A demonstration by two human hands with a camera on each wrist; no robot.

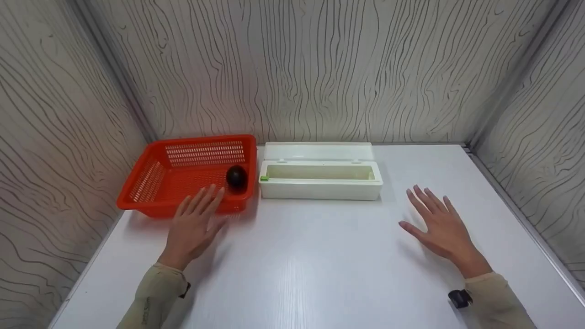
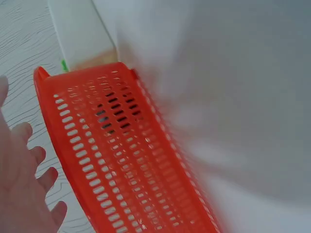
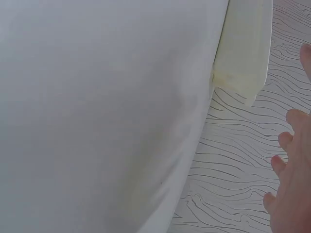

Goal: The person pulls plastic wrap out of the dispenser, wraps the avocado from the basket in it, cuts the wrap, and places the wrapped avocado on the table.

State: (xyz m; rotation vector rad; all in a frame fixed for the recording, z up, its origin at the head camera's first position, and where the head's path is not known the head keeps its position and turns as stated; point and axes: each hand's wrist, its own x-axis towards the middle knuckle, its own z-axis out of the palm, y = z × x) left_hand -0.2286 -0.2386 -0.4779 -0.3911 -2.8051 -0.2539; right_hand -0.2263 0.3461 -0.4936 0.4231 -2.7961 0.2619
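At left in the frame, a red plastic basket (image 1: 153, 208) is likely light and bendy, best held by its rim. At its near edge, the left hand (image 1: 191, 235) is spread wide, nothing held. In the basket, a dark ball (image 1: 236, 176) could roll and is best cupped. In the middle, a white wrap box (image 1: 320, 191), lid (image 1: 318, 150) raised, looks stiff; room is found below it on the white table (image 1: 297, 256). At right, the right hand (image 1: 439, 230) is spread, nothing held, the table's edge farther right.
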